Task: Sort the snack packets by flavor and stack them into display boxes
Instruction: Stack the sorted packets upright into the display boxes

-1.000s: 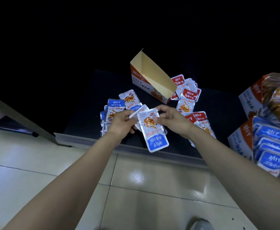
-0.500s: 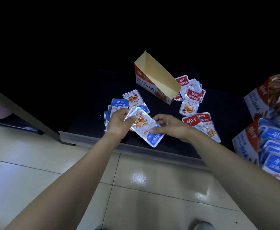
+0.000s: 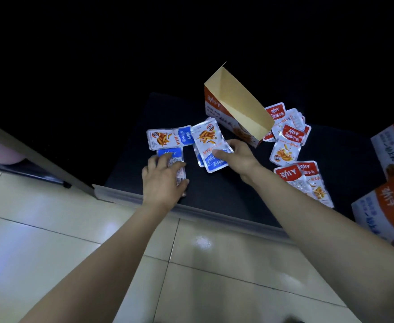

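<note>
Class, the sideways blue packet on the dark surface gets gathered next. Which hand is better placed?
Probably left. The left hand rests on a face-down packet just beside the sideways blue packet, fingers toward it. The right hand pinches a bundle of blue packets.

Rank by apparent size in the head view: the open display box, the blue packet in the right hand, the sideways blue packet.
1. open display box, clearly largest.
2-3. held blue packet and sideways blue packet look alike; unranked.
</note>
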